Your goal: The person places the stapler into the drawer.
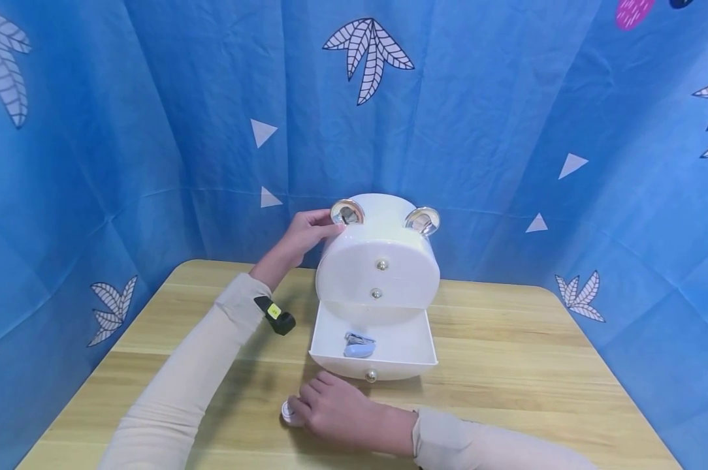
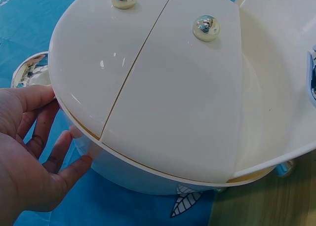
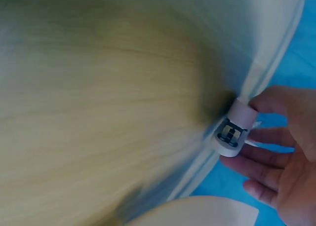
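Observation:
A glossy white storage box [image 1: 379, 271] with two gold-rimmed ears and round metallic knobs stands on the table. Its bottom drawer [image 1: 389, 364] is pulled out, and a small blue stapler [image 1: 360, 346] lies inside. My left hand [image 1: 307, 234] rests against the box's left side by the left ear [image 1: 347, 212]; in the left wrist view its fingers are spread along the curved wall [image 2: 123, 167]. In front of the drawer, my right hand [image 1: 339, 408] holds a small whitish object [image 3: 236, 127] with a dark metal inset between thumb and fingers, low over the table.
The wooden table [image 1: 507, 365] runs to a blue patterned curtain [image 1: 483, 130] behind and at both sides. A black camera [image 1: 277, 316] on a band sits on the left wrist. The drawer's front knob [image 1: 371, 376] sticks out close to the right hand.

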Motion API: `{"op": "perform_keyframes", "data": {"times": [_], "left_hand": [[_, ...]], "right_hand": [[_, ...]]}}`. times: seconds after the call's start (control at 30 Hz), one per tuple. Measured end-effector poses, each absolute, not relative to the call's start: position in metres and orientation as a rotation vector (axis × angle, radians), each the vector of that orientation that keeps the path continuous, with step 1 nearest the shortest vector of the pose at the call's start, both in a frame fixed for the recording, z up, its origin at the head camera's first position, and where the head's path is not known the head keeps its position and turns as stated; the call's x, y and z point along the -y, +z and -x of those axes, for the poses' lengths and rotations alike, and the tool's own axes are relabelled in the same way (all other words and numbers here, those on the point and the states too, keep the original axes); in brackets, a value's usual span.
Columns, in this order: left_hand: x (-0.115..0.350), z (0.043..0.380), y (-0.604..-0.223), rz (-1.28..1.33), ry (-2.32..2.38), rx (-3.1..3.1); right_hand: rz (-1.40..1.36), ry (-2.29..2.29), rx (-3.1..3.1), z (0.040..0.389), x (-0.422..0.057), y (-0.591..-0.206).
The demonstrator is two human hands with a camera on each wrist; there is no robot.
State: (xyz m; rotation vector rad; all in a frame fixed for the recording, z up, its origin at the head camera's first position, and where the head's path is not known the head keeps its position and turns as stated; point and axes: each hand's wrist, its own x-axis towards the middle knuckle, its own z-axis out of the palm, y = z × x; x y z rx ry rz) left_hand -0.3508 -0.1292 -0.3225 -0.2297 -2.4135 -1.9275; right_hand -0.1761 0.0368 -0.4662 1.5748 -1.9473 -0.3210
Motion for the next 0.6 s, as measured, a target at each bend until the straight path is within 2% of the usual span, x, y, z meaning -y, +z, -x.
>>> {"op": "perform_keyframes", "data": {"times": [0.6], "left_hand": [[0.129, 0.349, -0.32, 0.215, -1.941, 2.42]], "right_hand": [[-1.551, -0.202, 2.046, 0.173, -0.062, -0.396]]}}
